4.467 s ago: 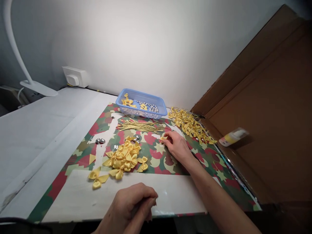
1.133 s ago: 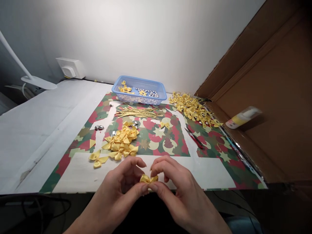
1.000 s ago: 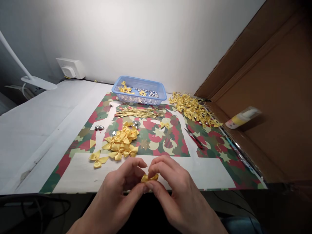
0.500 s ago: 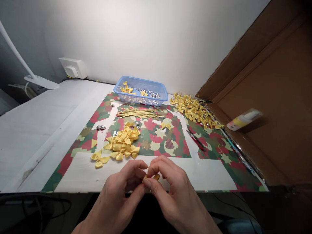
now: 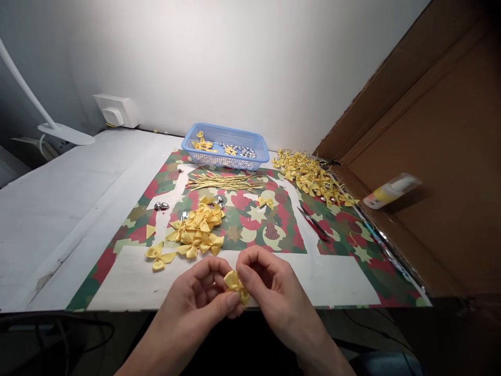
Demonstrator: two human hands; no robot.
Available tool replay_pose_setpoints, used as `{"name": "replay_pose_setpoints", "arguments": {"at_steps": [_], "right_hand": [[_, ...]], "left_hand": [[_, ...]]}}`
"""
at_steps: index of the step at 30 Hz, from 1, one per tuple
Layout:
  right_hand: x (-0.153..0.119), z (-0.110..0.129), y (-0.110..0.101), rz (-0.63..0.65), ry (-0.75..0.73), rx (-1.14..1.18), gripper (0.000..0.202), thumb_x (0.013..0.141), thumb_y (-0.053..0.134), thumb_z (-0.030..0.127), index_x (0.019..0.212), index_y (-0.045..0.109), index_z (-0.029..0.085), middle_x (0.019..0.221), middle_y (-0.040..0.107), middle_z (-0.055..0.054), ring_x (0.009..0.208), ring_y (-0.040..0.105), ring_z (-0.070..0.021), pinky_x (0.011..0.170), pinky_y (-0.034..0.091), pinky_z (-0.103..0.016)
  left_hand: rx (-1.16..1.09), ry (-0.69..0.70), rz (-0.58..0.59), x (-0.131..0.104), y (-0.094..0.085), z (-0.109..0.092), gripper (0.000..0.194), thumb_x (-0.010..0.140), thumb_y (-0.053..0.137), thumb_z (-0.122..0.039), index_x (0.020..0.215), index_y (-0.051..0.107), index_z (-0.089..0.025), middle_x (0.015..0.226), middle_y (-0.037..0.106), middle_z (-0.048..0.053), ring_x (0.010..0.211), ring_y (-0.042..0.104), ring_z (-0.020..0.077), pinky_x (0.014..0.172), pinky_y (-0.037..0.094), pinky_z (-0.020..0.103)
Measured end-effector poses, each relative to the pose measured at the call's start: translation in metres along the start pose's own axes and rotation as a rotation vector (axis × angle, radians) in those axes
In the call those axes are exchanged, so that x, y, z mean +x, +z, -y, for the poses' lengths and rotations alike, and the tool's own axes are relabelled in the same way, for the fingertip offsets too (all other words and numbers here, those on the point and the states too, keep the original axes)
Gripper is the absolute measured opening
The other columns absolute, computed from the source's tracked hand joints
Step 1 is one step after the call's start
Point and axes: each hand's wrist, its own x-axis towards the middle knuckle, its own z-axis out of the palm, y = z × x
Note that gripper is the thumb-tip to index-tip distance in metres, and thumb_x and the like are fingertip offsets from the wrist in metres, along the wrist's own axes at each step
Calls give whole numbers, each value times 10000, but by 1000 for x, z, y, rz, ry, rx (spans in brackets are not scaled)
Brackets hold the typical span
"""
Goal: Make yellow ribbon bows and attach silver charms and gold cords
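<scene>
Thumb and fingers of the left hand [image 5: 190, 295] are clamped on a yellow bow [image 5: 231, 279]; right hand [image 5: 285, 298], thumb and index finger pinched together, grips its right edge. Bow sits between both hands, in front of the bow pile [image 5: 202, 219].

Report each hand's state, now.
Left hand: closed, holding a shiny yellow ribbon bow.
Right hand: pinched closed at the bow's edge; whether its grip holds it cannot be told.

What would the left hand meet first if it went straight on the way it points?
Probably the right hand, just beyond the bow that the left hand holds, though the exact depth between them is unclear.
</scene>
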Motion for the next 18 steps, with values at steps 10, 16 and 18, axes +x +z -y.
{"name": "replay_pose_setpoints", "arguments": {"at_steps": [10,16,18], "right_hand": [[-14,-2,-8,-6,39,7,108,935,665,288,998,636,204,883,631,3,795,571,-153,738,453,-270],[-15,4,-5,-15,-33,-139,149,985,592,293,864,615,208,783,584,22,728,524,-141,639,398,-258],[-15,6,-5,-8,-33,-201,149,994,574,284,868,608,211,784,590,24,726,521,-140,625,387,-259]], "left_hand": [[-38,-59,30,-2,0,-2,226,824,851,-341,919,709,-192,785,683,-20,728,630,122,704,518,206],[108,-48,35,-2,-1,-4,265,925,723,-424,831,721,-177,704,696,4,683,626,144,668,495,226],[137,-28,41,-2,-2,-3,271,943,700,-422,824,704,-179,701,691,2,684,622,143,669,487,225]]}}
